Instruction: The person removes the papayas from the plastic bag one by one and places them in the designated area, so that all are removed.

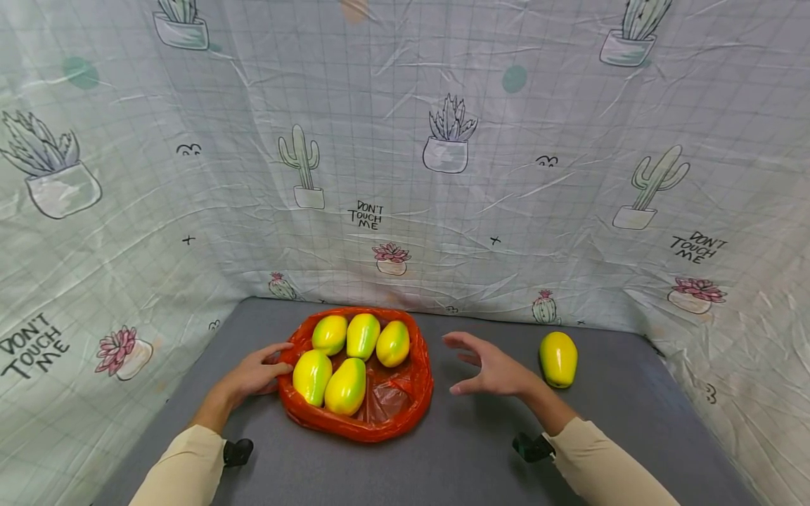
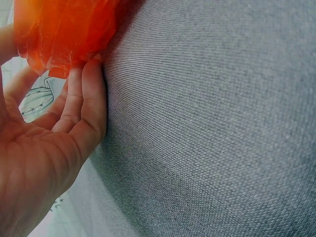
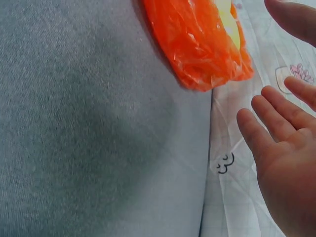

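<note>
Nearest, I have the right hand spread and holding nothing, just beside the red bag; the left hand touches the bag's other side — whether it pinches plastic, I cannot tell. I judge the step in hand as steadying the bag, with five yellow fruits inside. Taking up the lone fruit, farther right on the worktop, would call for the right hand to swing outward and close. Only the head view shows that fruit; the left wrist view adds the left palm.
</note>
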The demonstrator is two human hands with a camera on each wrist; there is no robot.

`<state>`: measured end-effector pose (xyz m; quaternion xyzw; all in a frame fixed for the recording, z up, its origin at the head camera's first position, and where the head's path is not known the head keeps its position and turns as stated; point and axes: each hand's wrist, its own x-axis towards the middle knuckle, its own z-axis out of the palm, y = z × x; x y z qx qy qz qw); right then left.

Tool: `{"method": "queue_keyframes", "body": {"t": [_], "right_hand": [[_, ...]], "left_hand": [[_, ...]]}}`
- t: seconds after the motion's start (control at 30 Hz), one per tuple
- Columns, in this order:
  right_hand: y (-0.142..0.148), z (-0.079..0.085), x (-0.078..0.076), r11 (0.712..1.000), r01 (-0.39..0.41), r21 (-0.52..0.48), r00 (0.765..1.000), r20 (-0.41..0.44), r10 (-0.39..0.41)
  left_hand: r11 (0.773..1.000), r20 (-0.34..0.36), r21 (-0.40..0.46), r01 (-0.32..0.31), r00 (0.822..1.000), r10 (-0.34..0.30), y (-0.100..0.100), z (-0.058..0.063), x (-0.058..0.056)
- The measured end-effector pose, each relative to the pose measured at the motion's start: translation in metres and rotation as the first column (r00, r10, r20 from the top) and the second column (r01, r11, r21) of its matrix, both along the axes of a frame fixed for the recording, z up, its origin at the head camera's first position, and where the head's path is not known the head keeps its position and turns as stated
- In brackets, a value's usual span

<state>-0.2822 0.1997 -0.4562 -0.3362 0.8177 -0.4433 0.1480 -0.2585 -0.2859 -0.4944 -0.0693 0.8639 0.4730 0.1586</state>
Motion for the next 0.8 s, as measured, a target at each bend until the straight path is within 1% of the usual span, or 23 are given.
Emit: {"method": "queue_keyframes", "body": {"t": [0.17, 0.37, 0.6, 0.8], "right_hand": [[-0.009, 0.000, 0.001, 1.000, -0.011, -0.004, 1.000, 0.018, 0.011], [-0.017, -0.001, 0.002, 1.000, -0.024, 0.002, 1.000, 0.019, 0.024], [-0.028, -0.003, 0.001, 0.997, -0.060, -0.043, 0.997, 0.044, 0.062], [-0.040, -0.002, 0.003, 0.995, -0.062, -0.075, 0.993, 0.095, 0.069]], "left_hand": [[1.000, -0.004, -0.002, -0.001, 1.000, 0.001, 0.000, -0.001, 0.000], [1.000, 0.007, -0.005, -0.002, 1.000, 0.002, 0.000, -0.001, 0.000], [1.000, 0.003, -0.010, 0.002, 1.000, -0.002, -0.001, -0.001, -0.001], [1.000, -0.001, -0.012, 0.009, 1.000, -0.009, -0.001, -0.001, -0.002]]}}
